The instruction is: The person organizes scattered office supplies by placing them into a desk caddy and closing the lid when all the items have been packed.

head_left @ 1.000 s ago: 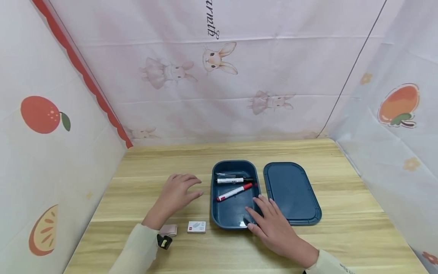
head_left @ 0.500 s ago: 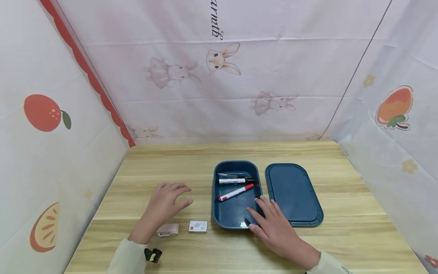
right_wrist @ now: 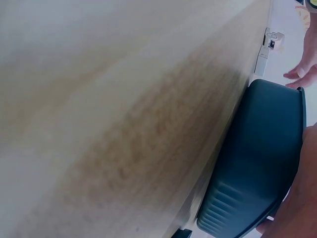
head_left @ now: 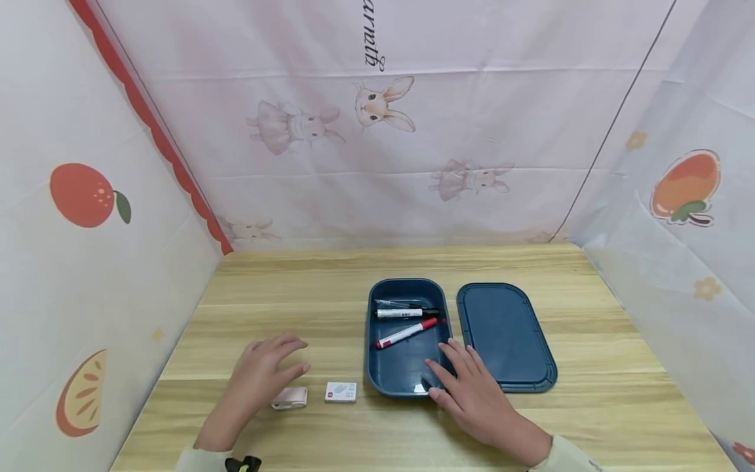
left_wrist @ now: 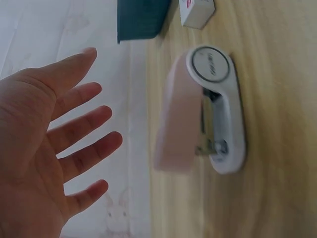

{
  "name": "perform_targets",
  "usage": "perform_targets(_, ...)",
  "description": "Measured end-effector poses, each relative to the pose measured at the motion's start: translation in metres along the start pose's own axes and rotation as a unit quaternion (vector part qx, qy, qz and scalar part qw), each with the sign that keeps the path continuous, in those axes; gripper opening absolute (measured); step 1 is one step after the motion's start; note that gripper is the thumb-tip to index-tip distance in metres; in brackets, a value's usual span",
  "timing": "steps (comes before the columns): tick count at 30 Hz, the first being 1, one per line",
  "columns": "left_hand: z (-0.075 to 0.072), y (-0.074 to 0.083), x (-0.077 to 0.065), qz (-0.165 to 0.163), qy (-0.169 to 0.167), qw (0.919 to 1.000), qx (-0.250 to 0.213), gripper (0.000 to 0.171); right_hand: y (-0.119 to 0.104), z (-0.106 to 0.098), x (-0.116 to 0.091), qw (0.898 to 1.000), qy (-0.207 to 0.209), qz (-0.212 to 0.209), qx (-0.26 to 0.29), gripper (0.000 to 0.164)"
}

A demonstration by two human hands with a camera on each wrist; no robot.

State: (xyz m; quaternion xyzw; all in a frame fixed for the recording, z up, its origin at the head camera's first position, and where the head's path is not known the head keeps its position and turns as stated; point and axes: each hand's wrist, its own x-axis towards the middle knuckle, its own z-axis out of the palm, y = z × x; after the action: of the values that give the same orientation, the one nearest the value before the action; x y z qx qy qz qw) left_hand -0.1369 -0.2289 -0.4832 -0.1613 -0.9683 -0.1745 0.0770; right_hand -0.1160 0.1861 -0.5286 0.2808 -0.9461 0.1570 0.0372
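A pale pink and white stapler [left_wrist: 213, 114] lies on the table, seen close up in the left wrist view. My left hand [head_left: 257, 372] hovers beside it with fingers spread and holds nothing. Right of the stapler is a small white box [head_left: 341, 392] with printing on it. My right hand [head_left: 476, 400] rests its loosely spread fingers on the near right corner of a dark blue open box [head_left: 396, 373]. Inside that box lie a red-capped marker [head_left: 407, 333], a black-capped marker [head_left: 401, 313] and a clear pen [head_left: 392, 303].
A dark blue lid [head_left: 506, 337] lies flat to the right of the box. The wooden table [head_left: 283, 282] is bordered by printed fabric walls at the back [head_left: 472, 118] and on both sides.
My left hand has moved left and toward the near edge, from beside the blue box to the stapler. My right hand stays at the box corner.
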Motion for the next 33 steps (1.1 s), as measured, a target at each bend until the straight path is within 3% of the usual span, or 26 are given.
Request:
perform_targets(5, 0.000, -0.009, -0.016, -0.035, 0.013, 0.9992, -0.016, 0.043, 0.001, 0.000, 0.001, 1.000, -0.011, 0.003, 0.006, 0.053)
perform_targets(13, 0.000, -0.016, -0.038, -0.085, -0.010, 0.9952, -0.047, 0.046, 0.002, 0.000, 0.001, 1.000, -0.015, 0.006, 0.012, 0.052)
perform_targets(21, 0.007, -0.019, -0.051, -0.096, -0.013, 0.9940, -0.049, 0.046, 0.003, 0.001, 0.001, 1.000, -0.016, 0.007, 0.010, 0.055)
perform_targets(33, 0.016, -0.013, -0.062, -0.085, 0.004, 0.9927, -0.085, 0.044, 0.003, 0.000, 0.001, 1.000, -0.022, 0.010, 0.012, 0.054)
